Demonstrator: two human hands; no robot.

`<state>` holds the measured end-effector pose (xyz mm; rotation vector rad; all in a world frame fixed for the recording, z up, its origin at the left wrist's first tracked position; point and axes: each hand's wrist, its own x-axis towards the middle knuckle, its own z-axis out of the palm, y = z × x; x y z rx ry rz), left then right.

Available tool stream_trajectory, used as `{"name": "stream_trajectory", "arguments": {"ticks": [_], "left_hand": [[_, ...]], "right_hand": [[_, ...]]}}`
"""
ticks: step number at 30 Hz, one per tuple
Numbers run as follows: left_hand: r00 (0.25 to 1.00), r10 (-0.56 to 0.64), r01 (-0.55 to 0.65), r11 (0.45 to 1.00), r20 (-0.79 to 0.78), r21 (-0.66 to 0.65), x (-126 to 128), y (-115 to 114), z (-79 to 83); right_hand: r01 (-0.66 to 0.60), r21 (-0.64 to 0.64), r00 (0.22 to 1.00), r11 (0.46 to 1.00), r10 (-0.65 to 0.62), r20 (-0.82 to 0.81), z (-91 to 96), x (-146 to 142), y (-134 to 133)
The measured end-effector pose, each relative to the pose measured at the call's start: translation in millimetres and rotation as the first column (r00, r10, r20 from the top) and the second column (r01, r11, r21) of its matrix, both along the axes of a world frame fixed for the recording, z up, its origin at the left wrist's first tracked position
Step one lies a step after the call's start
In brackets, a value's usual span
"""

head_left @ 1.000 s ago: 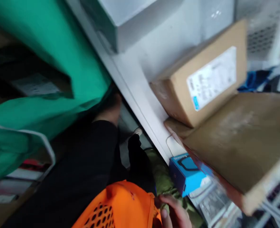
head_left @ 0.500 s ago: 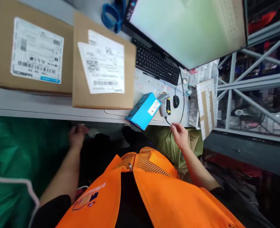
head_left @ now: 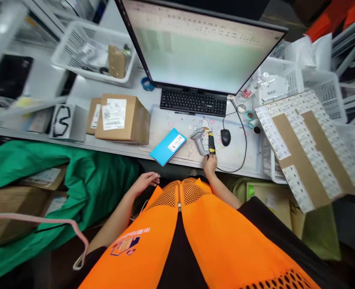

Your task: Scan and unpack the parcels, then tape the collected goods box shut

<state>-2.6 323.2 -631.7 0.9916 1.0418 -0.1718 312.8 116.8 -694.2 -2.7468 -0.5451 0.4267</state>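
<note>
My right hand (head_left: 210, 163) reaches over the desk edge and touches the handle of a grey and yellow barcode scanner (head_left: 204, 141) lying on the desk mat; its fingers are curled, and whether they grip is unclear. My left hand (head_left: 145, 182) hangs below the desk edge, fingers loosely apart, holding nothing. A blue box (head_left: 168, 146) with a barcode label lies at the desk edge between my hands. Two brown cardboard boxes (head_left: 117, 119) with white labels sit to its left.
A monitor (head_left: 198, 48), black keyboard (head_left: 193, 102) and mouse (head_left: 225, 137) stand behind the scanner. White baskets (head_left: 90, 52) sit at the back. A cardboard sheet covered with labels (head_left: 307, 144) lies at the right. A green sack (head_left: 75, 184) with boxes is at my lower left.
The view swung from under the desk up to the desktop. My right hand rose from below the desk edge to the scanner. My left hand came out from beside the green sack.
</note>
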Motion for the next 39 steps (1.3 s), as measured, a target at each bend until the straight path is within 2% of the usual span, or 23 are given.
{"name": "stream_trajectory", "arguments": {"ticks": [3, 6, 8, 11, 14, 17, 27, 32, 39], "left_hand": [[0.995, 0.007, -0.010, 1.000, 0.097, 0.027, 40, -7, 38.1], [0.982, 0.040, -0.043, 0.999, 0.183, 0.013, 74, -4, 66.7], [0.969, 0.067, -0.069, 0.998, 0.239, 0.000, 94, 3, 80.2], [0.944, 0.125, -0.125, 0.992, 0.304, -0.020, 117, 15, 91.7], [0.924, 0.160, -0.150, 0.987, 0.349, -0.056, 130, 26, 94.2], [0.914, 0.165, -0.146, 0.986, 0.370, -0.080, 133, 39, 91.7], [0.943, 0.003, -0.011, 1.000, 0.333, 0.022, 118, 92, 91.5], [0.929, -0.116, 0.108, 0.993, 0.351, 0.044, 128, 99, 93.1], [0.914, -0.193, 0.178, 0.981, 0.357, 0.075, 130, 104, 94.1]], "right_hand": [[-0.099, 0.132, 0.994, 0.986, 0.092, 0.057, -17.4, 3, -12], [-0.157, 0.131, 0.986, 0.979, 0.148, 0.077, -34.8, 10, -14], [-0.174, 0.086, 0.983, 0.981, 0.168, 0.070, -44.0, 15, -13], [-0.183, 0.057, 0.979, 0.981, 0.177, 0.100, -52.1, 18, -11], [-0.185, 0.057, 0.973, 0.981, 0.175, 0.147, -53.0, 17, -12], [-0.177, 0.052, 0.973, 0.983, 0.167, 0.162, -49.1, 13, -12], [-0.055, 0.059, 0.995, 0.997, 0.050, 0.088, -39.0, 3, -6], [-0.056, 0.076, 0.996, 0.996, 0.050, 0.078, -35.7, 0, -6], [-0.034, 0.070, 0.998, 0.997, 0.030, 0.050, -31.8, -9, -4]]}}
